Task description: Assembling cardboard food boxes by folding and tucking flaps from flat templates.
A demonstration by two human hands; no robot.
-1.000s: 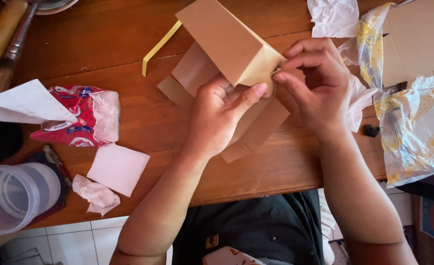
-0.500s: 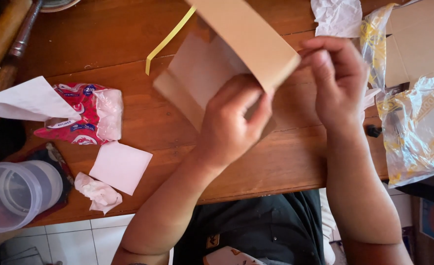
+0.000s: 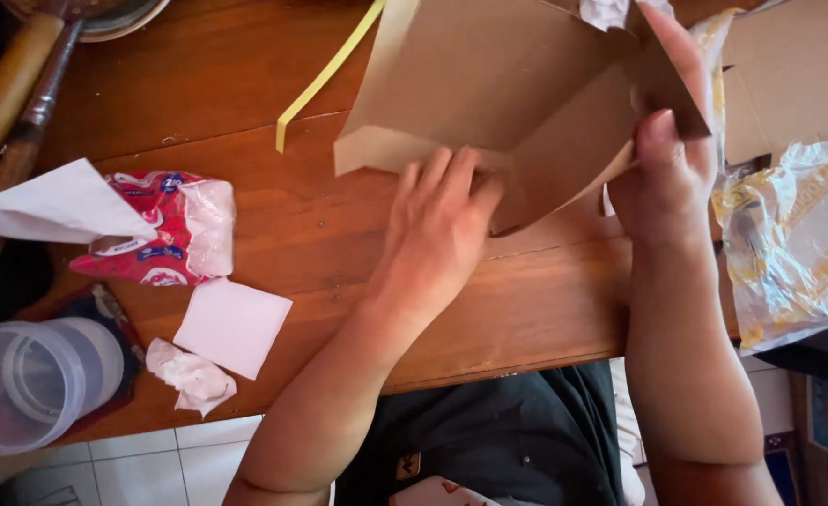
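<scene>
While the left hand (image 3: 437,225) presses spread fingers (image 3: 433,178) flat on the brown cardboard box (image 3: 489,84), the right hand (image 3: 667,159) pinches its flap above the bench (image 3: 199,84).

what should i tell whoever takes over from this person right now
Left hand: flat on the brown cardboard box, fingers pressing its lower fold.
Right hand: pinching the box's right flap, holding it up.
The box is half folded, tilted above the wooden table; a yellow strip lies beside it.
Done: some panels creased. Left: the flaps are still open.
</scene>
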